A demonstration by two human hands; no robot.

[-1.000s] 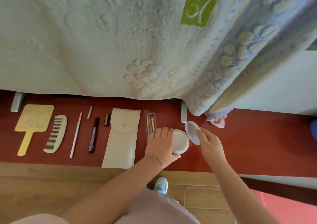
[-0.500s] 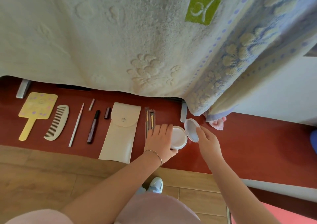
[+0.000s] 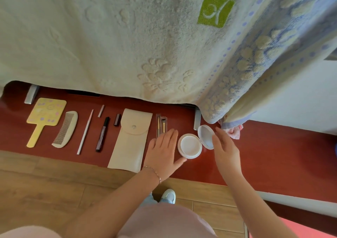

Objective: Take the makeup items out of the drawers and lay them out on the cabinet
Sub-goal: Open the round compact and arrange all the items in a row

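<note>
Left hand [image 3: 162,149] flat, fingers straight and together, thumb tip touching base of open compact [image 3: 190,145]; right hand [image 3: 225,151] fingers relaxed, apart, just beside raised lid, holding nothing; half second ago left hand lay against compact's side, now drawn back; compact rests on red tabletop [image 3: 273,155]; laid out leftward: two brushes [image 3: 161,125], one pouch [image 3: 131,138], one mascara [image 3: 102,133], one comb [image 3: 65,129], one mirror [image 3: 44,118].

Head camera looks steeply down, close over the red cabinet [image 3: 273,155] (single view).
</note>
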